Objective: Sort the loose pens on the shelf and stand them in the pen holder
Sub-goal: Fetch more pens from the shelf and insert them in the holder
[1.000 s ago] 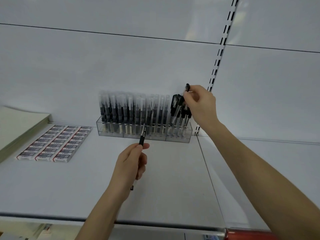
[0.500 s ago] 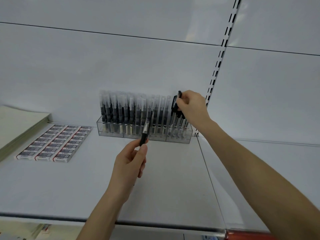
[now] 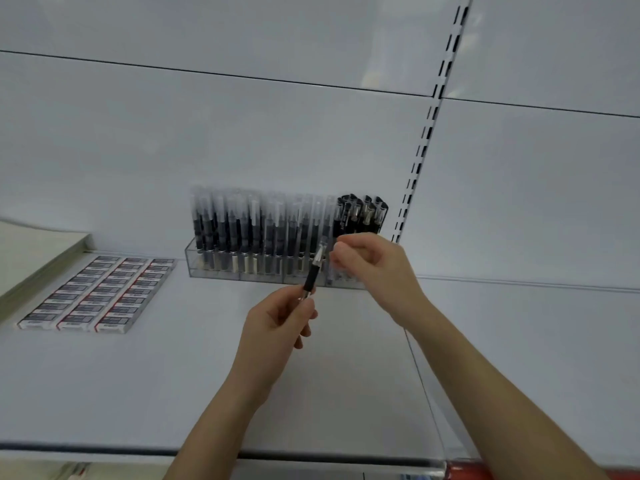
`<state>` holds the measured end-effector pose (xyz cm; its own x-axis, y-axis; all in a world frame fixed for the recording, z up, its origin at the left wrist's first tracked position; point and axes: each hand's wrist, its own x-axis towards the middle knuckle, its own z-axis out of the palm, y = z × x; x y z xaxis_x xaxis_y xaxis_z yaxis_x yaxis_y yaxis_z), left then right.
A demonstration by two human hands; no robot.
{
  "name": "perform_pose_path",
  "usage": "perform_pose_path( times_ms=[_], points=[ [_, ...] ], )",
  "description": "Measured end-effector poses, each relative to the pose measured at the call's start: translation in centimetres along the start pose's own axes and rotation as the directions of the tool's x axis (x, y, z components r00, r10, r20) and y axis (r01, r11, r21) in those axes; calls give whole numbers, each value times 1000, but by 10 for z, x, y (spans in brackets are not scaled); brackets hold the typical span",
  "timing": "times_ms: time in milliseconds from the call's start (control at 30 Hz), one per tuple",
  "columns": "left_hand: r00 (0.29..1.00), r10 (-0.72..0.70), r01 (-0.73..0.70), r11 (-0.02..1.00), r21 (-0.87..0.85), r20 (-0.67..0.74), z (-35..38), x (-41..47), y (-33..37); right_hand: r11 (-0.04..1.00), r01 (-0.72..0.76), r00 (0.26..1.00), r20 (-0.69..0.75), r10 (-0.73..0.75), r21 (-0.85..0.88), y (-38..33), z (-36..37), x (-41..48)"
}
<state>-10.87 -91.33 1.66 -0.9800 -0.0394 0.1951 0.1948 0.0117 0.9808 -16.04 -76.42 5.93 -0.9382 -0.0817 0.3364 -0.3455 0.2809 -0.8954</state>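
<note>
A clear pen holder (image 3: 221,273) stands at the back of the white shelf (image 3: 138,386). It is packed with upright clear-capped pens (image 3: 249,223), with several black pens (image 3: 360,213) in its right end. My left hand (image 3: 273,337) grips one loose pen (image 3: 313,271) by its lower barrel, the black grip and clear tip pointing up toward the holder. My right hand (image 3: 374,268) hovers in front of the holder's right end with its fingers curled, fingertips just right of the pen's tip. Nothing shows in that hand.
Rows of boxed erasers (image 3: 97,296) lie at the left of the shelf, beside a pale stack of paper (image 3: 31,254). A slotted upright (image 3: 426,143) runs up the back wall right of the holder. The shelf's front edge (image 3: 104,450) is close below.
My right hand left a black pen standing in the holder's right end and dropped toward the left hand's pen. My left hand raised its pen up and to the right.
</note>
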Motion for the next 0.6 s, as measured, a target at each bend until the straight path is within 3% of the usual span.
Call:
perform_pose_path(
  times_ms=[167,233,367,467,600],
  points=[
    [999,18,-21,995,94,34,15,3,-2,995,14,1000,-17,-13,101,-4,1,-8],
    [998,38,-52,965,258,58,13,5,-8,990,16,996,-88,-3,139,-5,-6,-5],
    [992,-2,-95,671,736,129,-4,3,-32,995,81,949,-308,-60,54,-12,-31,15],
    [984,-36,-126,549,826,174,-9,-2,-43,989,102,912,-387,-135,-106,-17,-37,34],
    [983,-30,-147,481,864,184,-7,-3,-43,958,127,914,-344,-214,-258,-17,-32,52]
  ],
)
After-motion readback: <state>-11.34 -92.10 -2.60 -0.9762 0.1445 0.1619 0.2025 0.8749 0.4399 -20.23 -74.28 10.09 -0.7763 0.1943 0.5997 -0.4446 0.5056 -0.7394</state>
